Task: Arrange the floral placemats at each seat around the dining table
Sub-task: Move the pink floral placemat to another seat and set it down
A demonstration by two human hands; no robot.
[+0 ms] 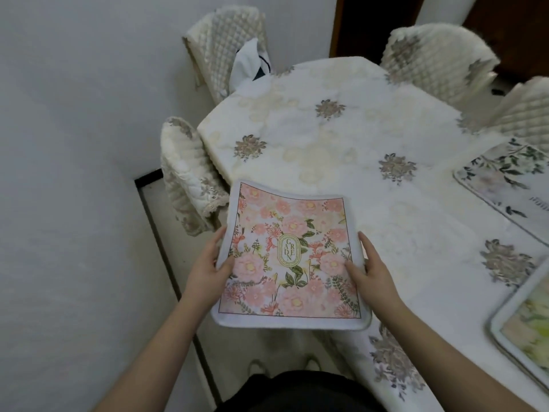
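A pink floral placemat (292,254) with a "GARDEN" oval in its middle is held over the near left edge of the dining table (326,138). My left hand (211,267) grips its left edge, thumb on top. My right hand (372,270) grips its right edge. The mat sags slightly and partly overhangs the table edge. A second placemat with dark green leaves (511,188) lies flat at the right side. A third, yellow-green placemat (525,322) lies at the near right, cut off by the frame.
The table wears a white cloth with grey flower motifs. Quilted cream chairs stand around it: one at the left (187,173), one at the far left corner (228,40) with a white cloth draped on it, two at the far right (436,58). A white wall runs along the left.
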